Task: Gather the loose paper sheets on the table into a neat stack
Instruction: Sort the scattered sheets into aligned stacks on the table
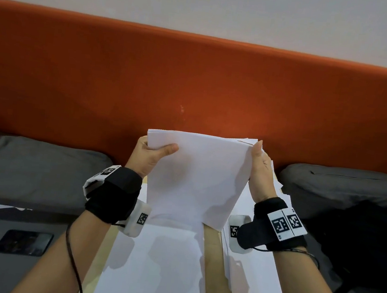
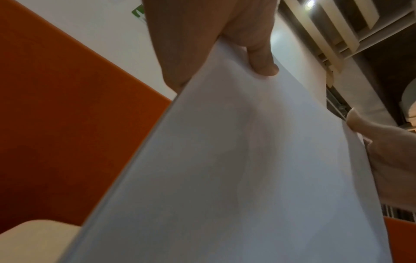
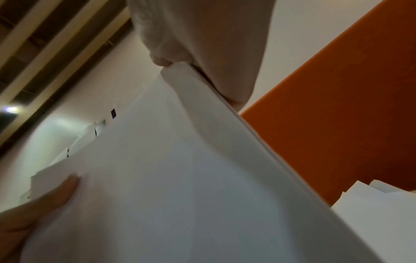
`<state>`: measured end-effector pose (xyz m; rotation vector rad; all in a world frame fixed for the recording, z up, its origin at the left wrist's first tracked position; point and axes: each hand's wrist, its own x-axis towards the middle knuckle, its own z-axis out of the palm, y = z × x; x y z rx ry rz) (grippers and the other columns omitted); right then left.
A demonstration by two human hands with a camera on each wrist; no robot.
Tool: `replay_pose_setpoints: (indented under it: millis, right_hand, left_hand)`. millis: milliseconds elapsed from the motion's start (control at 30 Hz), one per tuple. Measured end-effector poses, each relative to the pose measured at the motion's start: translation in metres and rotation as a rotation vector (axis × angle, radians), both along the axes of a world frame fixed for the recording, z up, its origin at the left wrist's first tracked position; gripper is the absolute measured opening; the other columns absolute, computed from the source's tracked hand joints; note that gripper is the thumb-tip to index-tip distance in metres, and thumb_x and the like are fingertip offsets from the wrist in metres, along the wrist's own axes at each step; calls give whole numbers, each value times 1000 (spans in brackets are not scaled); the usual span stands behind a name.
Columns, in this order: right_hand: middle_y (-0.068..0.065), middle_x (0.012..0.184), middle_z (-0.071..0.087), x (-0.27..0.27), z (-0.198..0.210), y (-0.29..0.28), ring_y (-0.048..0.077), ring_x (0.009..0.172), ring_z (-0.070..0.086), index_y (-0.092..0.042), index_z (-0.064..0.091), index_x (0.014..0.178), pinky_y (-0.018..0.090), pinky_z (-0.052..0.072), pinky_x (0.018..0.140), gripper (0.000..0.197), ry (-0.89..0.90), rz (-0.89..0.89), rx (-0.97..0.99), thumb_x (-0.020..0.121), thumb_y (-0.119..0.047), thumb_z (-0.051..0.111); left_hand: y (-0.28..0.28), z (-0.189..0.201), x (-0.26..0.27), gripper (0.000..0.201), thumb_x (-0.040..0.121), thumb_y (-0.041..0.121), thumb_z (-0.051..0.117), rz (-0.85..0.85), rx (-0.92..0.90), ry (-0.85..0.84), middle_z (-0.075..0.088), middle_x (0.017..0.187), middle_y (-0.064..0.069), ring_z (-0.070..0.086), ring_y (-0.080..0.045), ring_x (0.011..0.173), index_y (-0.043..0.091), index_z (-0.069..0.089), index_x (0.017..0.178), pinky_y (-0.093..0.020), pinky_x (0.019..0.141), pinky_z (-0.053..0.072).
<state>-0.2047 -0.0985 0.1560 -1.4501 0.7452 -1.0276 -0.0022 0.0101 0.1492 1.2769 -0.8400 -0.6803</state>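
**Q:** So, where are the papers, and what are the hands doing?

**A:** Both hands hold one upright bundle of plain white paper sheets (image 1: 196,175) in the air, in front of a long orange upholstered backrest (image 1: 195,79). The bundle sits between the hands. The left hand (image 1: 149,157) grips the bundle's upper left corner, thumb curled over the near face and fingers behind. The right hand (image 1: 261,171) is on the bundle's right edge near the top; its thumb lies along that edge, and the fingers are hidden behind the paper.

**Q:** Is the bundle tidy?

**A:** Not quite. Along the top, sheet edges are slightly staggered, and the right wrist view shows corners fanning out at different heights beside the left thumb (image 3: 65,186). The bundle's lower edge hangs over the pale wooden table (image 1: 210,244), above other paper.

**Q:** What other paper?

**A:** More loose white sheets (image 1: 157,262) lie flat on the table directly below the bundle, and a second spread of white sheets (image 1: 256,281) lies below the right wrist, overlapping unevenly.

**Q:** Anything else around the bundle?

**A:** Each wrist wears a black strap carrying a white camera block with square black-and-white markers. Left of the bundle is a grey cushion (image 1: 28,166); right of it another grey cushion (image 1: 342,182) with a black bag (image 1: 356,249). A black phone (image 1: 23,242) lies flat to the lower left.
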Motion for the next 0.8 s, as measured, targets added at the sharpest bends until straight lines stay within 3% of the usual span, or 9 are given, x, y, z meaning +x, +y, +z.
replay_pose_setpoints:
  millis: [100, 167, 300, 467, 533, 600, 667, 733, 800]
  right_hand:
    - [-12, 76, 66, 1, -7, -2, -6, 65, 62, -20, 62, 88, 10, 47, 58, 38, 48, 7, 9, 101, -33, 29]
    - [-8, 85, 68, 0, -19, 0, 2, 75, 65, -24, 61, 89, 14, 50, 65, 22, 134, 52, 42, 98, -30, 42]
    - [0, 94, 69, -1, -55, 9, 26, 94, 64, -20, 64, 92, 27, 53, 77, 6, 256, 94, 147, 90, -21, 59]
    - [-1, 92, 66, 2, -43, 6, 10, 81, 63, -10, 60, 104, 14, 52, 63, 16, 114, -2, 118, 90, -15, 59]
    - [-1, 91, 66, 0, -45, 4, 11, 81, 63, -8, 60, 104, 17, 53, 66, 17, 116, -28, 126, 88, -13, 62]
    - [5, 94, 67, -1, -66, 6, 19, 85, 64, -9, 62, 99, 28, 54, 75, 15, 228, -20, 178, 85, -10, 66]
    - [11, 102, 68, -5, -100, 10, 28, 96, 64, -8, 65, 98, 37, 52, 83, 15, 411, 50, 231, 83, -9, 68]
    - [16, 108, 67, -7, -123, 10, 31, 103, 63, -2, 64, 106, 40, 51, 85, 25, 500, 42, 264, 82, -7, 69]
    - [17, 110, 66, -8, -121, 6, 30, 101, 62, 2, 63, 108, 39, 51, 86, 28, 492, -13, 254, 82, -5, 69]
  left_hand:
    - [0, -15, 3, 21, 81, -5, 63, 1, 62, 40, 70, 64, 16, 66, 2, 61, 17, 63, 82, -14, 60, 53]
    - [1, -30, 3, 22, 80, -4, 65, 12, 136, 68, 69, 62, 18, 64, 5, 59, 18, 61, 80, -14, 62, 53]
    - [1, -55, -1, 33, 71, 11, 78, 70, 224, 109, 70, 98, -8, 65, -16, 82, 4, 62, 99, -24, 72, 53]
    - [-7, -37, -2, 14, 77, -2, 70, 96, 136, 79, 69, 62, 15, 63, 4, 58, 9, 66, 85, -16, 64, 52]
    - [-7, -38, -2, 17, 78, -5, 67, 79, 140, 81, 68, 59, 18, 62, 6, 57, 12, 65, 81, -12, 62, 52]
    - [-1, -56, -5, 17, 78, -4, 68, 81, 226, 82, 70, 69, 13, 64, 4, 63, 9, 65, 90, -18, 68, 51]
    - [8, -84, -12, 29, 78, 4, 71, 94, 347, 84, 69, 93, -2, 65, -11, 83, 2, 63, 106, -26, 80, 46]
    - [16, -99, -19, 35, 79, 8, 71, 85, 413, 117, 64, 103, -10, 60, -23, 98, 0, 60, 112, -27, 84, 42]
    - [15, -99, -17, 39, 78, 9, 73, 75, 421, 101, 64, 106, -11, 59, -24, 98, -1, 59, 112, -27, 83, 42]
